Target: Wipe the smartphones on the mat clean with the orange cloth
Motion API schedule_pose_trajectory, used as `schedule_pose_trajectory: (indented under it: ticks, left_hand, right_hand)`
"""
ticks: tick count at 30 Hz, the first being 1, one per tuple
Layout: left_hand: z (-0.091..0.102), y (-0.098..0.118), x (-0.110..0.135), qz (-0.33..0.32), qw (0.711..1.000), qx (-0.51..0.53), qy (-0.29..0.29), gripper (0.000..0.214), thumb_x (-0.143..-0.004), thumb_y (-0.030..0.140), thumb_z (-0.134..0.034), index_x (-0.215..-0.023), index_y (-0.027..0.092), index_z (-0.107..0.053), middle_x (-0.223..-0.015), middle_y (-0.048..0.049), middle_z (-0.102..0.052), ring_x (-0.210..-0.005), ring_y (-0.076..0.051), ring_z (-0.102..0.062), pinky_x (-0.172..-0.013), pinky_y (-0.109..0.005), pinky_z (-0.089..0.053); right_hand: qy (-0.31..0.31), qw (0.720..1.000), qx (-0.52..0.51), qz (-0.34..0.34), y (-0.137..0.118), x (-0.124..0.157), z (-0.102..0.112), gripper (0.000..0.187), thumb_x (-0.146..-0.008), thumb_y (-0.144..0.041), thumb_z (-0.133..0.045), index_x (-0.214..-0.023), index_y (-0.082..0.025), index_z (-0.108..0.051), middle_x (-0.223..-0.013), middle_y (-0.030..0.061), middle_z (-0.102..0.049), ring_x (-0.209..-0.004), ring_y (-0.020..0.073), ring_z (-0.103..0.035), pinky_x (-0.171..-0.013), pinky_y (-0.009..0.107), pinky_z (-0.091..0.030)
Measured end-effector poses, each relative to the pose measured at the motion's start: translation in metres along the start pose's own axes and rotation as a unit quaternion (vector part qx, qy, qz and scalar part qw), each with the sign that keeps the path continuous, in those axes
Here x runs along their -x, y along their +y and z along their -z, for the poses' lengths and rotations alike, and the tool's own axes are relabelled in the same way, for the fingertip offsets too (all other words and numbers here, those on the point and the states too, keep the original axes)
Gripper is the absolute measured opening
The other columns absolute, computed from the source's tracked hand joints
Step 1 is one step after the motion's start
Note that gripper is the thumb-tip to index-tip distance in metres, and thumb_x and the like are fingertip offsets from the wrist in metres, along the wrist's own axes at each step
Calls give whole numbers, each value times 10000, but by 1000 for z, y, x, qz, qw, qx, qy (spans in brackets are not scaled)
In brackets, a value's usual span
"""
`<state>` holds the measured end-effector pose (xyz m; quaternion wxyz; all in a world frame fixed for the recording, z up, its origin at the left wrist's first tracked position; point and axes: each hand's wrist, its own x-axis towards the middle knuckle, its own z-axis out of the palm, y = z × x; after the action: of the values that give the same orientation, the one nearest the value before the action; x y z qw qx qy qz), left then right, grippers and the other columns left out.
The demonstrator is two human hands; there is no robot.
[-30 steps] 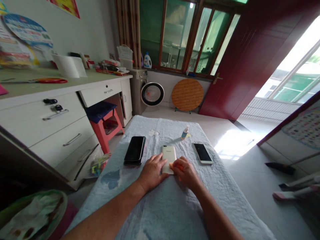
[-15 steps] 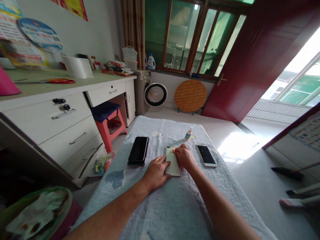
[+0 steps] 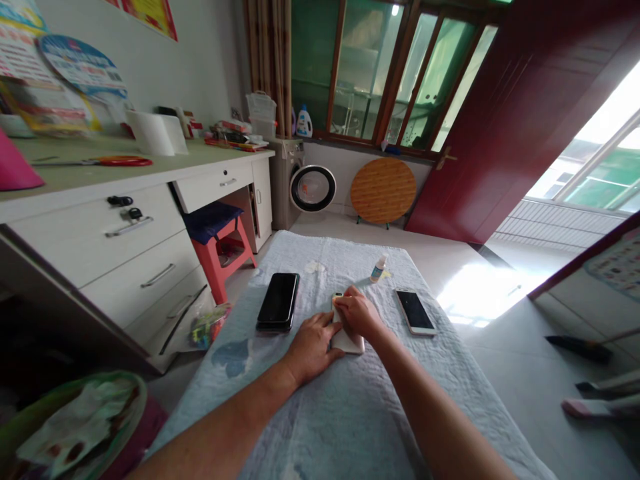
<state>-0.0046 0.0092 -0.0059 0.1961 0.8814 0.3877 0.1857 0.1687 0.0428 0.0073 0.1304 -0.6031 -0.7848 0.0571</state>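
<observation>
Sunlight [image 3: 475,290] brightens the grey floor [image 3: 525,380] near a dark-red door [image 3: 480,127].

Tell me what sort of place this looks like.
Probably a room in a home: there's a washing machine with its round door open, a white desk with drawers, and a red stool beside it.

At upper left, a desk [image 3: 100,257] bearing scissors [image 3: 125,161] and a paper roll [image 3: 150,133]. Left of centre, a stool [image 3: 214,227] by the desk. At top centre, a window [image 3: 365,73]; below, an open washer [image 3: 281,183] and a round board [image 3: 383,191]. Upper right, a red door [image 3: 480,133]. Lower left, a bin [image 3: 143,420] holding tissue [image 3: 75,427].
</observation>
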Motion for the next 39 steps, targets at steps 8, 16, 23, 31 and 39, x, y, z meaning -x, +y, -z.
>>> schedule_pose_trajectory:
  ticks: [8, 16, 23, 31, 39]
  left_hand:
    - [1, 3, 1, 0, 1000, -16, 2, 538, -774, 412, -701, -1269, 242, -577, -1359, -94, -517, -1231, -313, -473, -1049, -429, -364]
    - [1, 8, 3, 13, 999, -47, 14, 496, -786, 428, -671, -1231, 218, -604, -1342, -112, -543, -1214, -306, -502, -1032, -432, -387]
    - [1, 11, 5, 29, 998, -49, 19, 496, -785, 427, -667, -1231, 219, -605, -1370, -117, -522, -1237, -303, -487, -1027, -441, -381]
    - [2, 10, 5, 19, 999, -37, 15, 480, -780, 418, -679, -1217, 230, -610, -1363, -100, -522, -1219, -304, -488, -1018, -440, -382]
    - [1, 10, 5, 26, 998, -51, 15, 502, -774, 418, -688, -1228, 225, -598, -1361, -126, -523, -1237, -307, -485, -1030, -453, -380]
  right_hand:
    - [2, 999, 28, -22, -4, -12, -8, 363, -976, -338, -369, -957, -238, -718, -1014, 35, -581, -755, 110, -555, -661, 226, -357]
    - [-41, 994, 64, -79, -8, -46, -8, 339, -952, -298, -388, -988, -208, -712, -1078, 86, -592, -809, 152, -616, -683, 246, -412]
    - [-73, 991, 69, -87, 17, -50, 7, 264, -877, -242, -487, -967, -197, -731, -1039, 101, -642, -872, 178, -618, -740, 256, -431]
    - [-88, 990, 70, -90, 38, -50, 16, 263, -832, -206, -515, -939, -180, -754, -991, 97, -671, -898, 174, -614, -779, 233, -425]
    - [-85, 994, 43, -59, 10, -64, 3, 273, -817, -174, -521, -959, -205, -752, -1022, 92, -657, -879, 164, -618, -763, 221, -431]
